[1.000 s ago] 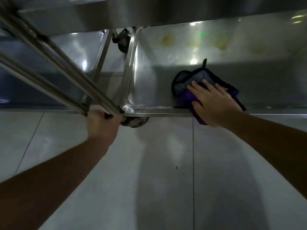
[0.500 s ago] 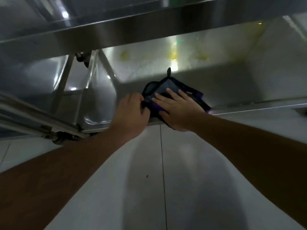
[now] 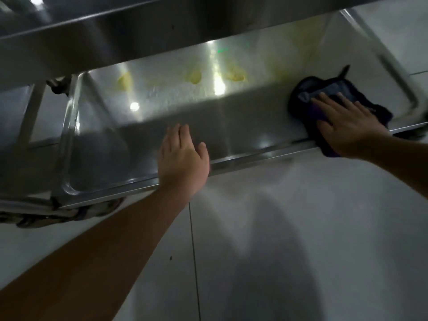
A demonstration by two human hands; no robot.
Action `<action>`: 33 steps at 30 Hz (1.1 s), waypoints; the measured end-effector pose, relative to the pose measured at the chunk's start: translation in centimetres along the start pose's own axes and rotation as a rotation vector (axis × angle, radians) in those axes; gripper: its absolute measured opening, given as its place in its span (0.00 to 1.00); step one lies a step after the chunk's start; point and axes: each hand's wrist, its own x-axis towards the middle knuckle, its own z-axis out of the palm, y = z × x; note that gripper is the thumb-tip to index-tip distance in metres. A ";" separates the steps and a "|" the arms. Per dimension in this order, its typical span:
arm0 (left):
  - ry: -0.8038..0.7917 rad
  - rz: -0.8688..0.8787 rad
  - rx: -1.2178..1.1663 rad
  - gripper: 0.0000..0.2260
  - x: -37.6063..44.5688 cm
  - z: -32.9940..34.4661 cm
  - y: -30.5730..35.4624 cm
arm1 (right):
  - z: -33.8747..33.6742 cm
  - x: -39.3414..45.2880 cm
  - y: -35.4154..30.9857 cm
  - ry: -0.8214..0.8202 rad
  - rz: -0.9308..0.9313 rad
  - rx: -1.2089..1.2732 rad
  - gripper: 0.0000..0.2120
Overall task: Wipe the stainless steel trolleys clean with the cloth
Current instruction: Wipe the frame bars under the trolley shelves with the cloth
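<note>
Stainless steel trolley, lower shelf tray in view; its long axis runs left to right across the view, the right end tilted away from the near side. Cloth, dark blue with purple, lies bunched on the tray near its right end, at the near rim, one purple corner draped over that rim. A thin dark tab on the cloth points toward the far edge. Right hand lies flat on top of the cloth, fingers straight and spread, pressing it down; the cloth sits under the palm and fingers and shows beyond the fingertips and to both sides. Left hand rests flat at the near rim about mid-length of the tray, fingers straight and together, pointing toward the far edge, holding nothing; well apart from the cloth. Yellowish smears in a row along the far part of the tray floor, with bright light reflections between them. A caster shows beyond the far left corner. Upper shelf overhangs the far edge. Grey tiled floor below. No labels or writing legible.
</note>
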 end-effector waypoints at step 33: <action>0.009 -0.040 0.108 0.31 -0.4 0.5 -0.3 | -0.4 5.3 -0.2 0.082 0.329 0.213 0.34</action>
